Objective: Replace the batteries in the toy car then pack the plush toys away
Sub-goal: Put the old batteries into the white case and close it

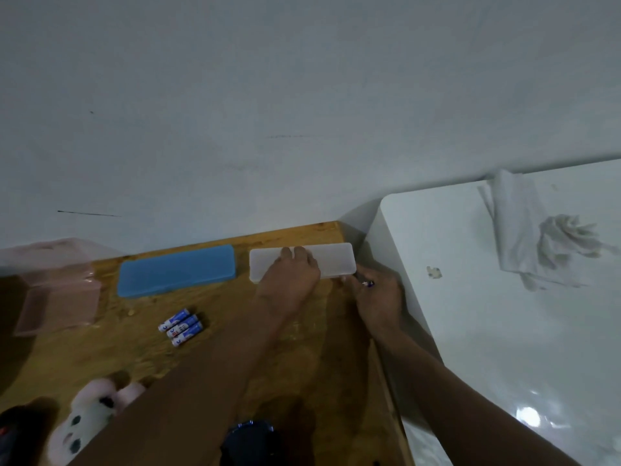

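Pressing the white case [336, 258], left hand [290, 280] flat; right hand [378, 295] grip unclear; batteries [181, 327] leftward.

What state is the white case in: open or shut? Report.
Seemingly shut: the white case lies as one flat slab, no lid raised. Left hand rests on it; right hand holds a small tool.
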A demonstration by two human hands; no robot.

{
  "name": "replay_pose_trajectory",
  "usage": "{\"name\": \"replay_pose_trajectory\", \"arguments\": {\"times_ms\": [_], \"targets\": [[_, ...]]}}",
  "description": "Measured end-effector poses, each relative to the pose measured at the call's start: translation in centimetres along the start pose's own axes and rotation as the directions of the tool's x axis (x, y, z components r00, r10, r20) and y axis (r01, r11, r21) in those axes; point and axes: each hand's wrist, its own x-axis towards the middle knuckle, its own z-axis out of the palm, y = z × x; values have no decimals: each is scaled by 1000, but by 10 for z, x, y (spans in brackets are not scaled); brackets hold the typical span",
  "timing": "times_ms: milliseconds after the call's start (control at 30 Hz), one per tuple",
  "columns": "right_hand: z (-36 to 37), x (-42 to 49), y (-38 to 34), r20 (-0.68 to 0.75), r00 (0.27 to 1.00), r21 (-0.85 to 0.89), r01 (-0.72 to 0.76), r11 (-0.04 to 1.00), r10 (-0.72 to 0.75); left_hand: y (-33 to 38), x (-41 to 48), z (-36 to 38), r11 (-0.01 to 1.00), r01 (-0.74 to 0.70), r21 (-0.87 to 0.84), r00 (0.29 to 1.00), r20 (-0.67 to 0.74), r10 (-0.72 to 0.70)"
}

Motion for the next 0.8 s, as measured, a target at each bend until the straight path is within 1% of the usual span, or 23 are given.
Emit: {"name": "replay_pose_trajectory", "arguments": {"times_ms": [67, 167, 367, 533, 600, 700, 800], "targets": [[1, 1, 2, -1, 1000, 12, 1, 1000, -1, 4, 1, -2, 995, -34, 89, 999, 16, 33], [1, 2, 4, 8, 1000, 2, 5, 1000, -5, 6, 4, -1, 982, -76, 174, 997, 2, 76], [3, 7, 8, -12, 1000, 19, 7, 1000, -7, 9, 8, 0, 966, -129, 224, 991, -7, 134], [7, 14, 17, 29, 998, -7, -59, 998, 59, 9, 3, -10, 943, -169, 286, 984, -7, 178], [7, 14, 17, 34, 998, -15, -52, 999, 53, 4, 1, -12, 959, -160, 234, 986, -18, 168], [4, 14, 13, 17, 1000, -25, -5, 1000, 5, -8, 2, -14, 989, -140, 55, 987, -66, 144], [0, 13, 8, 17, 999, -44, 31, 999, -30, -25, 8, -21, 988, -126, -90, 989, -92, 117]]}}
